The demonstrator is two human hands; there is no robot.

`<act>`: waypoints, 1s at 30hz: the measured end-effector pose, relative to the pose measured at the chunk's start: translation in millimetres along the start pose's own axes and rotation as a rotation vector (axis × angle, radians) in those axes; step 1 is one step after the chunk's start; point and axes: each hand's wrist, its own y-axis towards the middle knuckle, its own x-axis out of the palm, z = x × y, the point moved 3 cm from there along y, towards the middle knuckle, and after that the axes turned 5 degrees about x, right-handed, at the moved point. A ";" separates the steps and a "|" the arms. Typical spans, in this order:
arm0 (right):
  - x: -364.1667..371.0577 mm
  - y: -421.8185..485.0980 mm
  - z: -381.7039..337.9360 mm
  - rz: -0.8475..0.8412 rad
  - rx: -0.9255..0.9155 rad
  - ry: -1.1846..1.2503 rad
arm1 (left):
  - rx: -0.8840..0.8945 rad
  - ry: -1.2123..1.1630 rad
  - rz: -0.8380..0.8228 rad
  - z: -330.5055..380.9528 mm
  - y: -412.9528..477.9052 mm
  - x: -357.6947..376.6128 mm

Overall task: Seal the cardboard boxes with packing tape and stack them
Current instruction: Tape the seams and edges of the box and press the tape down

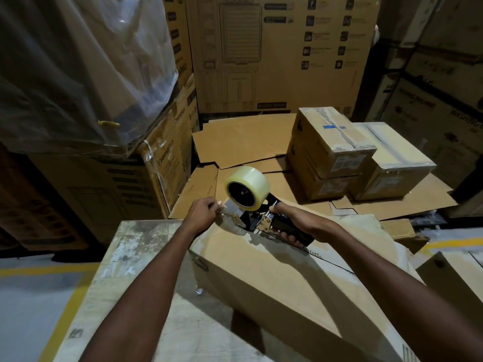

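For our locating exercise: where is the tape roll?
Head view, centre: the tape roll sits on the dispenser the right hand holds over the far end of the box, left hand to its left.

Support: large pale, scuffed flat carton top (136, 257) | on it: long brown cardboard box (274, 283), lying flat, set askew | beyond: grey floor (26, 309), yellow painted lines | on floor: flattened brown cardboard sheets (243, 145), overlapping | on sheets: two taped brown cartons (329, 142) stacked; third taped carton (392, 163) just beside the stack
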 end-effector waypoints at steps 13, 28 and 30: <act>1.9 1.2 -2.4 -0.029 0.019 -0.022 | -0.246 -0.241 -0.234 0.2 9.5 8.7; -0.4 0.8 5.0 -0.098 0.020 0.002 | 0.064 0.017 -0.071 8.8 -26.1 -15.3; -2.6 2.6 9.7 -0.133 0.048 0.016 | 0.246 0.217 -0.145 21.1 -41.1 -15.8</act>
